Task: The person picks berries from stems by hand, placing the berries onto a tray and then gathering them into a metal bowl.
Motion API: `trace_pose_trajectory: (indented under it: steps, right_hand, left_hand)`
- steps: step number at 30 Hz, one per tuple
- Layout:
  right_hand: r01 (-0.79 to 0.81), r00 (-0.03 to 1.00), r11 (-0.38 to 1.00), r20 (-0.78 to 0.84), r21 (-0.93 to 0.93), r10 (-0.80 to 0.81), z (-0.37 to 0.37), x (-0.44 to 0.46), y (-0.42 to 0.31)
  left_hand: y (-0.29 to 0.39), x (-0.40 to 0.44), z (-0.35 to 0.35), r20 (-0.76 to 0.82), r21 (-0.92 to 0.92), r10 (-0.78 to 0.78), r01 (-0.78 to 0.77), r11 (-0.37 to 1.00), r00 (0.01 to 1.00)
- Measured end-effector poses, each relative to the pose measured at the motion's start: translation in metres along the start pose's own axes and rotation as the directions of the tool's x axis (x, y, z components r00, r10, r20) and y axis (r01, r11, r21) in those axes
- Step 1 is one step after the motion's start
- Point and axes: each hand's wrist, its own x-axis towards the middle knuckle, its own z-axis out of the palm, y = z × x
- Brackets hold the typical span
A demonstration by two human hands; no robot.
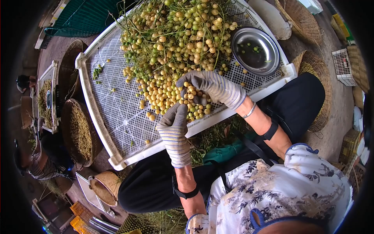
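My left hand [174,130], in a striped glove with grey fingers, is at the front edge of a white perforated tray [111,84]. Its fingers are pressed together; whatever is in them is hidden. My right hand [214,87], gloved alike, curls around a few small round fruits [191,93], pale yellow to orange. Under both hands lies a loose heap of picked yellow-green fruits [157,93]. Behind it rises a big pile of fruits still on thin green stems [175,35]. A metal bowl [256,50] with a little water and several green fruits stands at the tray's right.
Round woven baskets of fruits flank the tray, one at left [80,130] and one at right [319,78]. A green basket [83,17] is at the upper left. Another person [43,158] sits at far left by a second tray [47,97]. Cut stems [218,136] lie below my tray.
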Motion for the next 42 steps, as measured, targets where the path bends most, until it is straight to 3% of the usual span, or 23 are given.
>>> trace_pose_trajectory:
  steps: [1, 6, 10, 14, 17, 18, 21, 22, 23, 25, 27, 28, 31, 35, 36, 39, 40, 42]
  right_hand:
    - [-0.058, 0.997, 0.998, 0.041, -0.03, 0.059, -0.001, -0.002, -0.007]
    - [0.002, 0.999, 0.992, -0.048, -0.125, -0.008, 0.01, 0.003, 0.004]
    - [-0.022, 0.988, 0.997, -0.153, -0.073, 0.011, 0.012, 0.002, 0.006]
    - [-0.018, 0.997, 0.986, -0.076, 0.167, 0.031, 0.002, -0.004, 0.003]
    - [0.042, 0.983, 0.984, -0.184, 0.175, -0.009, 0.003, 0.0, -0.002]
    - [0.044, 0.996, 0.986, -0.083, 0.162, -0.031, -0.006, 0.002, 0.004]
    - [0.022, 1.0, 0.981, 0.0, 0.193, -0.022, 0.004, 0.008, 0.006]
    - [-0.027, 0.999, 0.997, -0.048, -0.076, 0.023, 0.009, 0.001, 0.0]
    - [-0.023, 0.996, 0.984, -0.084, -0.179, 0.008, 0.018, 0.0, -0.003]
    - [0.387, 0.889, 0.772, -0.019, -0.504, -0.458, 0.021, 0.012, 0.025]
    - [0.068, 0.994, 0.974, -0.064, -0.216, -0.084, 0.023, 0.001, 0.001]
    - [-0.113, 0.993, 0.992, -0.04, -0.064, 0.11, 0.023, -0.003, -0.007]
    - [0.002, 0.99, 0.99, -0.138, 0.139, 0.018, 0.013, 0.0, 0.011]
    - [0.029, 1.0, 0.995, 0.008, -0.096, -0.028, 0.015, 0.0, 0.004]
    - [-0.022, 1.0, 0.99, 0.004, -0.141, 0.023, 0.021, -0.002, -0.001]
    - [0.053, 0.998, 0.996, 0.041, -0.07, -0.05, 0.024, 0.004, 0.01]
    - [0.038, 0.999, 0.984, 0.004, -0.172, -0.038, 0.021, 0.002, 0.008]
    - [0.165, 0.983, 0.943, -0.032, -0.288, -0.181, 0.02, 0.004, 0.011]
  left_hand:
    - [0.003, 0.0, -0.001, 0.002, -0.009, -0.017, 0.017, 1.0, 1.0]
    - [0.003, 0.001, 0.003, -0.05, -0.058, 0.0, -0.003, 0.998, 0.999]
    - [0.004, -0.001, 0.003, -0.04, -0.072, 0.005, -0.008, 0.997, 0.999]
    - [0.004, 0.0, -0.001, -0.073, -0.065, 0.011, -0.016, 0.998, 0.997]
    - [0.008, 0.0, -0.01, -0.104, -0.103, -0.013, 0.002, 0.995, 0.994]
    - [0.009, 0.0, -0.011, -0.118, -0.102, -0.02, 0.008, 0.995, 0.993]
    - [0.009, -0.001, -0.011, -0.121, -0.06, 0.019, -0.027, 0.998, 0.992]
    - [0.006, -0.001, -0.01, -0.123, -0.021, 0.061, -0.064, 0.998, 0.991]
    - [0.004, -0.001, -0.008, -0.123, 0.018, 0.103, -0.101, 0.995, 0.987]
    - [0.005, -0.004, 0.003, -0.122, 0.092, 0.208, -0.198, 0.976, 0.97]
    - [0.006, -0.006, 0.002, -0.105, 0.069, 0.187, -0.181, 0.981, 0.977]
    - [0.006, -0.007, -0.002, -0.085, 0.007, 0.117, -0.117, 0.993, 0.99]
    - [0.009, -0.005, -0.008, -0.03, -0.122, 0.021, -0.024, 0.992, 0.999]
    - [0.01, -0.006, -0.004, -0.027, -0.123, 0.043, -0.046, 0.991, 0.999]
    - [0.01, -0.006, -0.001, -0.027, -0.109, 0.054, -0.056, 0.992, 0.998]
    - [0.01, -0.006, -0.002, 0.002, -0.115, 0.001, -0.001, 0.993, 1.0]
    - [0.01, -0.005, -0.001, -0.017, -0.08, 0.001, -0.002, 0.997, 1.0]
    - [0.009, -0.005, -0.002, -0.058, -0.01, 0.002, -0.003, 1.0, 0.998]
